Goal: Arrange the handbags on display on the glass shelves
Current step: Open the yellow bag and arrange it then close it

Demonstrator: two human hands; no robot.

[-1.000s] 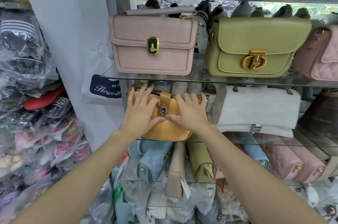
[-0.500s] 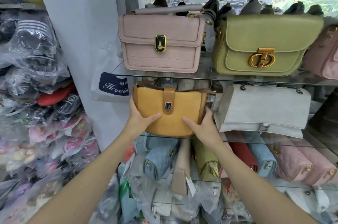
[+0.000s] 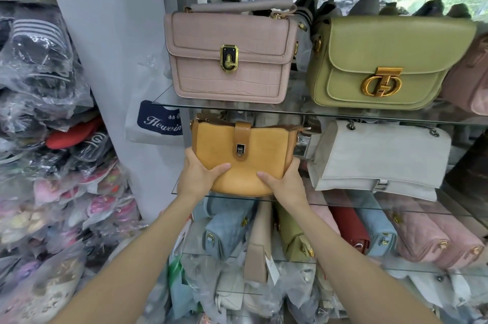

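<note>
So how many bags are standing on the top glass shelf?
3: pink croc bag at left, green bag in the middle, pink bag cut off at right; more may be hidden.

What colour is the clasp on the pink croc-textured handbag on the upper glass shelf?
Gold frame with a black centre, on the pink croc-textured handbag's clasp; head view.

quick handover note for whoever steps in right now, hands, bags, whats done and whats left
Left hand and right hand both grip the lower corners of the mustard-yellow leather bucket bag, thumbs across its front.
The bag stands upright at the left end of the middle glass shelf, clasp facing out, beside the white textured flap bag.
Above: pink croc-embossed box bag and olive-green flap bag, both facing out.
Left: release the yellow bag, check it stays upright, then tidy the crowded lower shelf.
</note>
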